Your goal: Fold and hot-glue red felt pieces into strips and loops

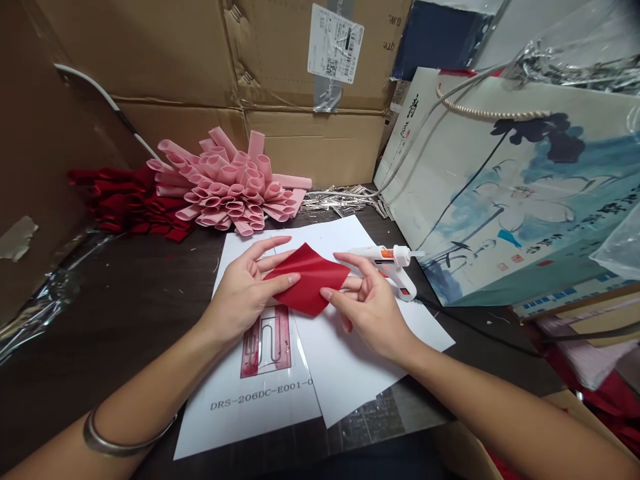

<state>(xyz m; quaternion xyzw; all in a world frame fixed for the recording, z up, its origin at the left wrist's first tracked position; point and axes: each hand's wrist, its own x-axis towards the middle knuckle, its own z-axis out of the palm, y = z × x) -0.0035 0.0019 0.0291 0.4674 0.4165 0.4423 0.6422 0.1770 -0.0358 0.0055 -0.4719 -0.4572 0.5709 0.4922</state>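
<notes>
red sheet [316,279] at the clock's centre looks unrolled as yet, pinched thumb-to-fingers by the left hand [245,287] and right hand [373,303], both index fingers loosely extended. pink rolls [235,175] at eleven look formed; red pieces [133,200] at ten are too jumbled to read clearly. the sheet hides several fingertips.

1. A dark tabletop [150,293], with small pale scraps scattered on it
2. Overlapping white papers: a printed sheet [250,417] on the left, a plain sheet [360,367] on the right
3. A glue gun [401,277] at the plain sheet's right edge
4. Toward the back, rolled pink pieces [235,190] beside heaped red pieces [130,207]
5. Silvery strips [345,200] near a painted bag [500,200]
</notes>
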